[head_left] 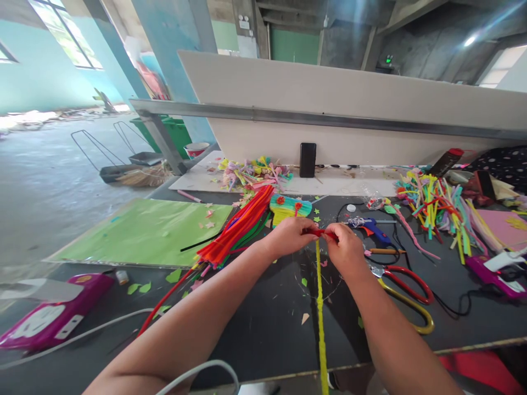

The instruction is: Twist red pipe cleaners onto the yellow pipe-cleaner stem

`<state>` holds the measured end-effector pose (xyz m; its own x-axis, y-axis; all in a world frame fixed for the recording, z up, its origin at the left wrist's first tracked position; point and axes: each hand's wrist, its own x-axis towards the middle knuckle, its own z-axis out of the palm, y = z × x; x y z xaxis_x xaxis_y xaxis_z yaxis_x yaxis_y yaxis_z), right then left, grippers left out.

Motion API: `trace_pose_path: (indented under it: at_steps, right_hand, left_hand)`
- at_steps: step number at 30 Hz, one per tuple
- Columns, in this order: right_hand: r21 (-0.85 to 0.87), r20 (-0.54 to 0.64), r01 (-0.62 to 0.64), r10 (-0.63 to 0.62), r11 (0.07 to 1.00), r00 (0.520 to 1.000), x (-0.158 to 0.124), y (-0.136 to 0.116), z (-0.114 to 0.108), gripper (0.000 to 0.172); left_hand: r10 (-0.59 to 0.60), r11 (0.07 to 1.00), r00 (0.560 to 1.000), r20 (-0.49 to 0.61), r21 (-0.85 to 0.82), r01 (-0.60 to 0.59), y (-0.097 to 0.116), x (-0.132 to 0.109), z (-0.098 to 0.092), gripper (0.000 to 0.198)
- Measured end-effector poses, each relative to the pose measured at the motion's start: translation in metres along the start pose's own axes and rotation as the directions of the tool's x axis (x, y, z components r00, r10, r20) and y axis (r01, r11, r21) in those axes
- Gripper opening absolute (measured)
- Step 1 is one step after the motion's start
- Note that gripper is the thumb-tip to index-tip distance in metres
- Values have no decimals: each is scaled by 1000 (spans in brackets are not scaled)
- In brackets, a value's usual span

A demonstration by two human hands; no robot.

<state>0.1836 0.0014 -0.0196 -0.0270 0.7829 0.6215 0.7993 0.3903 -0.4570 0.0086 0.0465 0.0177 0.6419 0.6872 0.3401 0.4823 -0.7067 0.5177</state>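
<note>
Both hands meet over the middle of the dark table, fingertips pinched on a short red pipe cleaner (318,232). My left hand (293,237) grips its left end, and my right hand (345,244) has the other end. A long yellow fuzzy strand (320,307) runs from just below the red piece down past the table's front edge; whether it is joined to the red piece I cannot tell. Just behind my left hand lies a blue-and-yellow striped craft piece (290,207) with red flowers. A bundle of red and orange pipe cleaners (236,230) is left of it.
Right of my hands lie scissors (428,315) with red and yellow handles and a blue glue gun (376,229). Colourful pipe cleaner piles (436,203) sit farther back. A black phone (308,160) leans upright. Green sheets (140,233) and a purple power strip (57,312) are at left.
</note>
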Motion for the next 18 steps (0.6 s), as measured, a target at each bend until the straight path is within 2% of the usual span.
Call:
trace_pose_path:
  at_steps: [4,9,14,18]
  right_hand:
    - [29,4,9,-9,1000,1000,1,-2,-1,3]
    - [97,14,12,-14,995,1000,0,-3,0,5]
    - [213,5,15,-16,977,1000,1,-1,1,6]
    - [444,32,-122,120,888,992,3,1,2,5]
  left_hand:
    - [81,984,997,-16,163,-78,8,0,-8,20]
    - [-111,993,994,25,49,109,8,0,3,13]
    - [-197,980,980,6,-14,197,8,1,7,12]
    - [-239,970,971,12,-30,240,9,1,0,15]
